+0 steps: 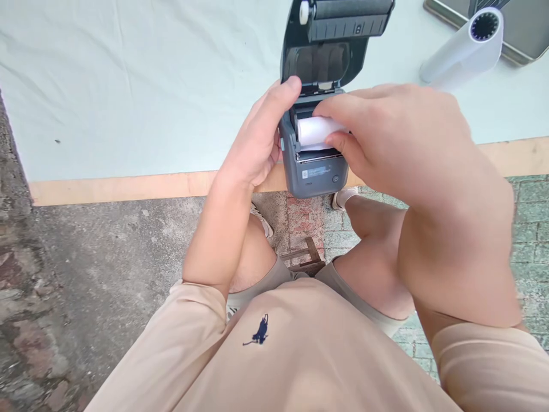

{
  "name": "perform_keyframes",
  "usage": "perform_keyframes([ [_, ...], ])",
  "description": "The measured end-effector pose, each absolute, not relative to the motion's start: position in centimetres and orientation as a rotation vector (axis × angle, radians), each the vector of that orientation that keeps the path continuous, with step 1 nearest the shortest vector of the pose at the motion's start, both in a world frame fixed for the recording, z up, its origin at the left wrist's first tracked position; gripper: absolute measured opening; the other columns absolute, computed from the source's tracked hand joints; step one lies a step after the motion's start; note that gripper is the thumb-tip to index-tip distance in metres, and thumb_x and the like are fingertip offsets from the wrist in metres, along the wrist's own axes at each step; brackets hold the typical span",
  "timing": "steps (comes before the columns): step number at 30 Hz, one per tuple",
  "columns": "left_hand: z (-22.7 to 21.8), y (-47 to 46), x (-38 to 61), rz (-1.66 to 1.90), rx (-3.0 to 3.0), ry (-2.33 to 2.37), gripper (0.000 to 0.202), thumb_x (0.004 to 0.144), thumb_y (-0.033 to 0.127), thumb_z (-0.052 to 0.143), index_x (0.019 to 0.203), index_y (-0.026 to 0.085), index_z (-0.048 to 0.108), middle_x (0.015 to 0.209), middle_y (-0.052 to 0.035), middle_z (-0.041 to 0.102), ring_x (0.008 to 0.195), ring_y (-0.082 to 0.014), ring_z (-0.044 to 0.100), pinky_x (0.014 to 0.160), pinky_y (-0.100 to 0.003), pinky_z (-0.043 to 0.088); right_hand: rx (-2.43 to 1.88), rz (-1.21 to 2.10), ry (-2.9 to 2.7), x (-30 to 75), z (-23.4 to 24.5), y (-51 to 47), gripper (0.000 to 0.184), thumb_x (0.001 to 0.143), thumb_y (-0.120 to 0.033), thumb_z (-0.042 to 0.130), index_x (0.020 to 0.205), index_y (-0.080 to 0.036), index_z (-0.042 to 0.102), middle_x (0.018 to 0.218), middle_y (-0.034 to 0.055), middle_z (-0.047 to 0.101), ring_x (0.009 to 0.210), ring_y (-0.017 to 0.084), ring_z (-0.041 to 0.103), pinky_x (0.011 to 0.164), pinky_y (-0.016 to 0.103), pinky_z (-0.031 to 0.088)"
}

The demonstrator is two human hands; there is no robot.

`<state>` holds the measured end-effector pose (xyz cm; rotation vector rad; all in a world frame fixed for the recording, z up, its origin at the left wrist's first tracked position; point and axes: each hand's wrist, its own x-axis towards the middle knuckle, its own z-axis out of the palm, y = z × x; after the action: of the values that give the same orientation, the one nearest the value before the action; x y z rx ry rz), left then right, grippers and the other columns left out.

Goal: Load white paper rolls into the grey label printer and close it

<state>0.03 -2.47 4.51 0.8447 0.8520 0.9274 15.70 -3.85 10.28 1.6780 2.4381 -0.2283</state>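
Up front, a small sticker [316,171] is showing a pale square mark and a line of print, too fine to be read from here! Beside and below it, a round button [335,178] is bearing a power-like symbol, and a dark blue emblem [257,332] is standing out on the beige shirt [326,349].

Around the action, a pale, creased cloth [171,86] is covering the table, a light wooden edge [150,187] is running along the near side, and grey concrete [120,240] is meeting reddish and greenish paving [532,217] below. A white cylinder [458,54] is leaning into view at the upper right, near a dark flat object [525,31].

And the centrepiece: a dark grey printer [315,189], sitting at the table's near edge, is gaping with its lid [355,63] raised. The left hand [261,126] is wrapping its left side, thumb up by the hinge. The right hand [390,131] is pinching a smooth white paper roll [315,131] between thumb and forefinger, and that roll is lying crosswise inside the compartment!
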Motion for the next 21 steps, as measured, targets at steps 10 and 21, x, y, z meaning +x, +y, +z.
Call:
perform_keyframes([
  [10, 4.3, -2.6, -0.2, 0.954, 1.007, 0.840, 0.024, 0.074, 0.016, 0.064, 0.096, 0.023, 0.057, 0.090, 0.0035, 0.058, 0.086, -0.0122, 0.054, 0.080, -0.026, 0.044, 1.732, -0.216, 2.491, 15.4, 9.2, -3.4, 0.024, 0.088, -0.034, 0.036, 0.093, -0.027, 0.058, 0.107, 0.0017, 0.060, 0.067, 0.015, 0.052, 0.052, 0.028, 0.015],
  [21, 3.2, -2.3, 0.4, 1.112, 1.104, 0.960, 0.018, 0.070, 0.009, 0.048, 0.076, 0.024, 0.055, 0.074, 0.0022, 0.049, 0.073, -0.0117, 0.042, 0.068, -0.028, 0.037, 1.738, -0.232, 2.632, 15.1, 9.3, -3.3, 0.024, 0.086, -0.034, 0.041, 0.090, -0.026, 0.063, 0.113, 0.0008, 0.052, 0.099, 0.021, 0.053, 0.055, 0.027, 0.021],
])
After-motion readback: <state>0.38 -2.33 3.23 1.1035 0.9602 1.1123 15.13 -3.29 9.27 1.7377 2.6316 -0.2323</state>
